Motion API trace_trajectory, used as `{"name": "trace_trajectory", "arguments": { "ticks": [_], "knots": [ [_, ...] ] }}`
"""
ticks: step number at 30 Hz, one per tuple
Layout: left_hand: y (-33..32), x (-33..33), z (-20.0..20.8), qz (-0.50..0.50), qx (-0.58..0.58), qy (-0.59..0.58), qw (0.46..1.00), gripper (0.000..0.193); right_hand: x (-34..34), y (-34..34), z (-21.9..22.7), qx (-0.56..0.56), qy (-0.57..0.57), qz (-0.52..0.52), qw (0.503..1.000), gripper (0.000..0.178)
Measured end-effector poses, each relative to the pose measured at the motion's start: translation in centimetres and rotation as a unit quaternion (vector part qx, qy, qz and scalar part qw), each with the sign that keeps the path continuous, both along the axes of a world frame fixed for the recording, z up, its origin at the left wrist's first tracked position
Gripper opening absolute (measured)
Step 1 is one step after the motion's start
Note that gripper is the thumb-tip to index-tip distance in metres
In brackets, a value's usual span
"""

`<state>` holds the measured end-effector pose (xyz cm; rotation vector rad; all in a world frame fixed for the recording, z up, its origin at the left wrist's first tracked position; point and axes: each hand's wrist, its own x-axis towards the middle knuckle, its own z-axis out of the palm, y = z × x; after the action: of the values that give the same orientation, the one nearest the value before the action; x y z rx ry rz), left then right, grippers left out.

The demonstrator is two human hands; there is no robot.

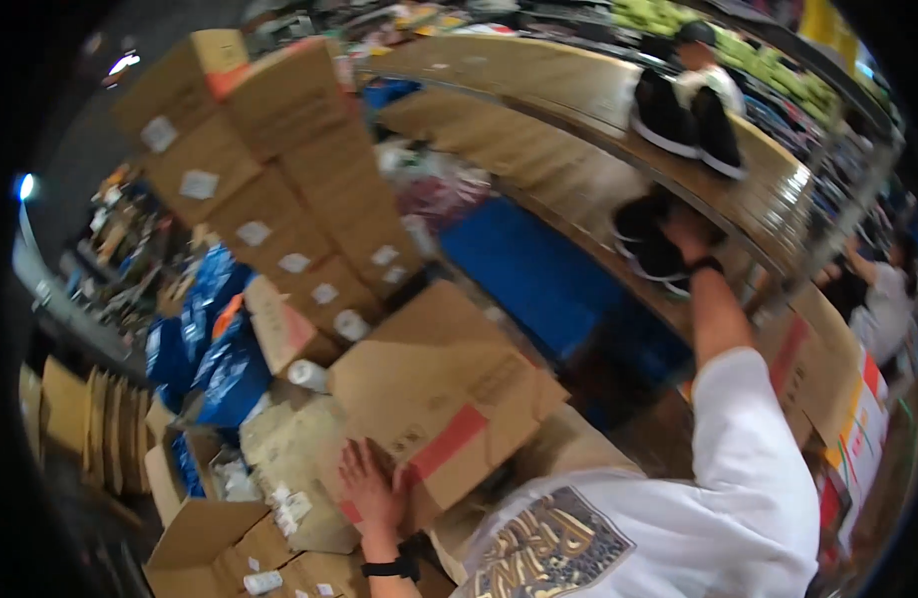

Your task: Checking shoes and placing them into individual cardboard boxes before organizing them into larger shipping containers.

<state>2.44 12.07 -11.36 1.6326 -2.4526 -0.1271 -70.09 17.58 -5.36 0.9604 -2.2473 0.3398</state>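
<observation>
My left hand (372, 490) lies flat with fingers spread on the near side of a closed brown cardboard box (439, 364) with a red stripe. My right arm stretches forward to a lower wooden shelf (538, 159), where my right hand (689, 235) grips a pair of black shoes (646, 237) with white soles. The fingertips are partly hidden by the shoes. Another pair of black shoes with white soles (686, 125) stands on the upper shelf (578, 85), just above that hand.
Stacked brown cartons (279, 149) rise at the far left. Blue plastic bags (220, 349) and an open carton (215, 538) lie left of the box. A blue bin (524, 269) sits under the shelves. A metal post (852, 214) stands right; a person (713, 75) is beyond.
</observation>
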Motion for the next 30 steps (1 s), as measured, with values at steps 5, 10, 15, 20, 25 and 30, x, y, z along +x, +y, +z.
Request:
{"name": "trace_trajectory", "arguments": {
  "ticks": [5, 10, 15, 20, 25, 30],
  "knots": [
    [1.4, -0.3, 5.2, -0.041, 0.006, 0.142, 0.989, 0.080, 16.5, 0.0, 4.8, 0.040, -0.045, 0.191, 0.980, 0.063],
    [2.9, 4.2, 3.3, -0.113, 0.056, -0.012, 0.992, 0.083, 30.9, -5.4, -4.7, 0.267, -0.194, 0.685, 0.650, 0.104],
    [2.0, 3.6, 3.9, -0.135, 0.059, 0.084, 0.985, 0.062, 30.0, -6.2, -1.6, 0.423, -0.124, 0.658, 0.610, 0.116],
    [2.1, 4.2, 3.3, -0.172, 0.049, 0.093, 0.979, 0.059, 27.7, -6.0, -5.2, 0.237, 0.035, 0.795, 0.557, 0.086],
    [2.1, 11.6, 0.5, -0.117, 0.183, 0.433, 0.875, 0.061, 29.8, -2.1, -0.8, 0.072, -0.126, 0.687, 0.712, 0.019],
    [0.9, 10.7, 0.7, -0.125, 0.207, 0.401, 0.884, 0.061, 33.8, -0.8, 8.6, -0.138, -0.424, 0.555, 0.702, 0.031]
  ]
}}
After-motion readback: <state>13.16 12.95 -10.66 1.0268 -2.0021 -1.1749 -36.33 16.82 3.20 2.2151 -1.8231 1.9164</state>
